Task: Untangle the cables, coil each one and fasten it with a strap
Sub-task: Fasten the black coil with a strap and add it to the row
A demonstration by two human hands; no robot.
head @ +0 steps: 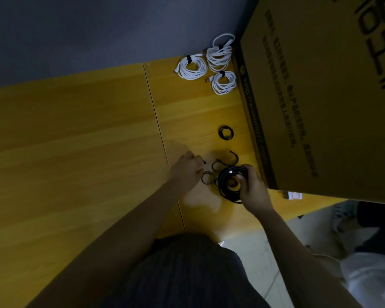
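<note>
So: cardboard box [320, 96] crowds worktop [76, 141], three strapped white coils [192, 67] nearby | right hand [252, 190] grips black coil [228, 181] | left hand [186, 172] fingers curled over loose straps [207, 177], grip unclear

Both bare forearms reach forward from the near edge, converging toward the middle. The left hand [186, 171] lies knuckles-up, fingers curled in a pinching grip — what they pinch is too small to tell. The right hand [252, 188] curls round a black cable coil [228, 182], thumb across it.
</note>
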